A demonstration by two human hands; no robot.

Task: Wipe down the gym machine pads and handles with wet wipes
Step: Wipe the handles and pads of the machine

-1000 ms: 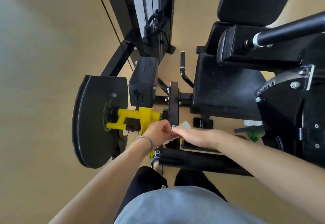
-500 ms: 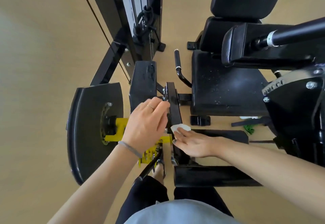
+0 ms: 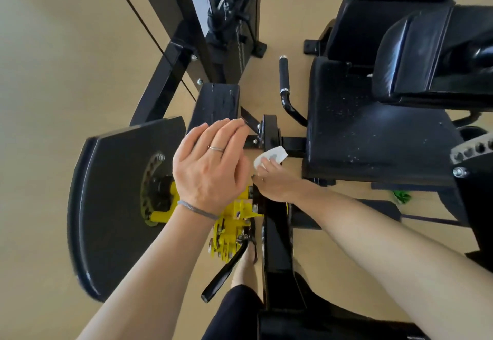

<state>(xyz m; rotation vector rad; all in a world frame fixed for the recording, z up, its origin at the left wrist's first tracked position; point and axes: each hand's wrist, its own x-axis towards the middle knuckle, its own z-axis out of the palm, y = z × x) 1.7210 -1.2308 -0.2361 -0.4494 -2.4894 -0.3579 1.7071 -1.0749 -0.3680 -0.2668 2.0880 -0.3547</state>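
Now your left hand [image 3: 206, 165] has lifted off the machine, fingers straight and holding nothing, while your right hand [image 3: 272, 179] pinches the small folded white wet wipe [image 3: 270, 155] against the black steel frame bar [image 3: 270, 133]; the pads probably remain unwiped.

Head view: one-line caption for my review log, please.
Right hand holds a white wet wipe against the black machine frame; open left hand hovers above the yellow bracket.

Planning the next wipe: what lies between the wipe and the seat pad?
In the head view, only a short black frame bar spans between the wet wipe and the seat pad.
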